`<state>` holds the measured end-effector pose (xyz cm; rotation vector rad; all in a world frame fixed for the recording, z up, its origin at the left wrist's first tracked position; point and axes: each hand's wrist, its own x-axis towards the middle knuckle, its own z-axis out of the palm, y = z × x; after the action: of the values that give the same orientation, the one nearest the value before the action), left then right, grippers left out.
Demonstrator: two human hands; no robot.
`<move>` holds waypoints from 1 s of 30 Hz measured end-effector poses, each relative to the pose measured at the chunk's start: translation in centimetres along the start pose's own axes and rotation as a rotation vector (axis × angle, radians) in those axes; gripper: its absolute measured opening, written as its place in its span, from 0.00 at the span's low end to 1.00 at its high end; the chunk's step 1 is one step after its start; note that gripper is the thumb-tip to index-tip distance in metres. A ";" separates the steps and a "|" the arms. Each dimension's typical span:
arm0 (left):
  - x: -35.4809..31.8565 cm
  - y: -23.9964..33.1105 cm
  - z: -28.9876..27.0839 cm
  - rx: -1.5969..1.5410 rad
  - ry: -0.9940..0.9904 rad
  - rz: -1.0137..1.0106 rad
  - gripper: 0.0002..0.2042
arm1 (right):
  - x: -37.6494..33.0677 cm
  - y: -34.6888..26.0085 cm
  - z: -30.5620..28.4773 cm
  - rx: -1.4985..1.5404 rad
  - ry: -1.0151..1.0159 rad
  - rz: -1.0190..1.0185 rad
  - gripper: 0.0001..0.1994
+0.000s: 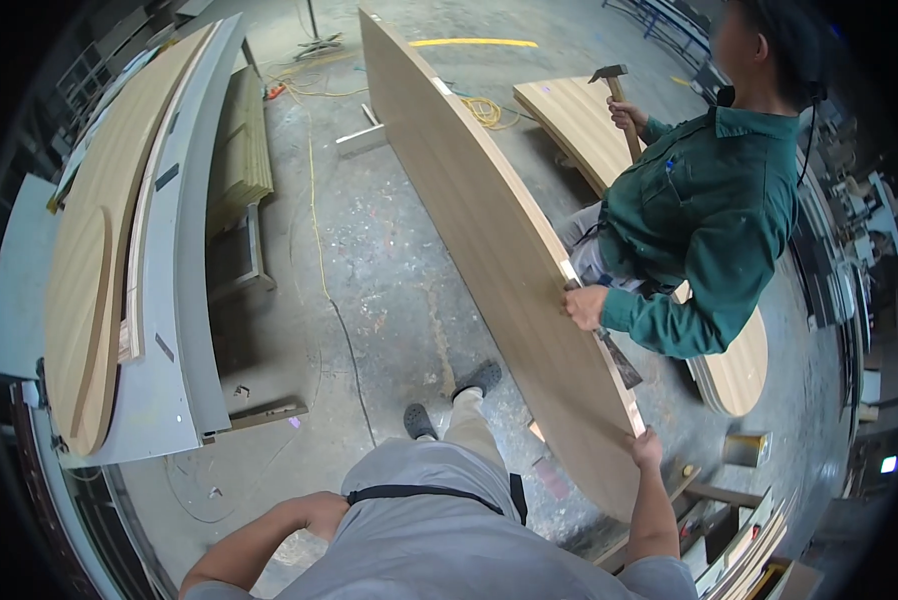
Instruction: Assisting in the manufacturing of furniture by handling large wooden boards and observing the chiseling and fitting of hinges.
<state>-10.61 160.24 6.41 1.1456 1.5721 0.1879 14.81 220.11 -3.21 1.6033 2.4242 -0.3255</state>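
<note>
Grey shirt point(439, 550) lies nearest, my left hand point(326, 514) against it, how closed I can't tell. My right hand point(648, 449) is curled over the near end of the wooden panel point(489, 230), standing on edge mid-scene. Probably heavy, stiff; best held along the top edge.

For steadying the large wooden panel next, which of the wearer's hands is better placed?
Right, most likely. The right hand is on the upper edge of the wooden panel, close to its near end, while the left hand is at the wearer's waist, well away from the panel.
</note>
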 end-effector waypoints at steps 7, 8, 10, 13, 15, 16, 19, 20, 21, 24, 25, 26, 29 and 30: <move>2.2 -1.4 9.1 -0.061 0.103 -0.035 0.19 | -1.0 5.6 7.5 0.085 -0.008 0.002 0.31; 2.8 -1.5 9.9 -0.064 0.101 -0.047 0.19 | -0.6 6.7 8.7 0.079 -0.011 -0.003 0.31; 3.5 -0.6 10.9 -0.127 0.136 -0.091 0.19 | 0.3 9.2 11.4 0.083 -0.012 -0.011 0.31; 4.8 0.3 12.3 -0.190 0.156 -0.139 0.18 | 0.9 13.0 14.8 0.073 -0.024 -0.089 0.31; 7.7 0.2 12.8 -0.149 0.091 -0.161 0.17 | 3.0 14.8 14.9 0.109 -0.005 -0.078 0.30; 8.7 -0.4 13.8 -0.145 0.093 -0.177 0.17 | 3.3 14.9 15.4 0.121 -0.012 -0.085 0.30; 9.9 -2.4 15.9 -0.199 0.189 -0.196 0.16 | 1.0 12.4 14.8 0.456 -0.188 -0.055 0.30; 10.2 -2.6 15.7 -0.238 0.213 -0.223 0.16 | 0.9 12.2 16.1 0.473 -0.192 -0.048 0.30; 10.3 -2.9 15.3 -0.275 0.237 -0.252 0.16 | 0.7 11.9 17.5 0.685 -0.076 -0.059 0.30; 11.2 -3.8 12.6 -0.251 0.263 -0.216 0.17 | 1.5 7.6 17.6 0.906 0.126 -0.179 0.26; 10.6 -2.4 10.2 -0.232 0.244 -0.219 0.17 | 1.3 6.6 17.6 0.945 0.146 -0.194 0.25; 8.9 0.7 6.8 -0.326 0.397 -0.150 0.18 | 0.8 5.2 17.5 0.961 0.135 -0.188 0.23; 8.7 -1.4 6.0 -0.506 0.455 -0.248 0.20 | 0.4 2.9 19.1 0.788 0.204 -0.160 0.21; 9.7 -3.9 6.6 -0.593 0.364 -0.407 0.21 | 0.1 1.8 18.7 0.824 0.176 -0.102 0.20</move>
<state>-6.41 162.47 -5.04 0.3295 1.8578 0.5697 17.46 215.26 -21.21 1.8330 2.6769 -1.4018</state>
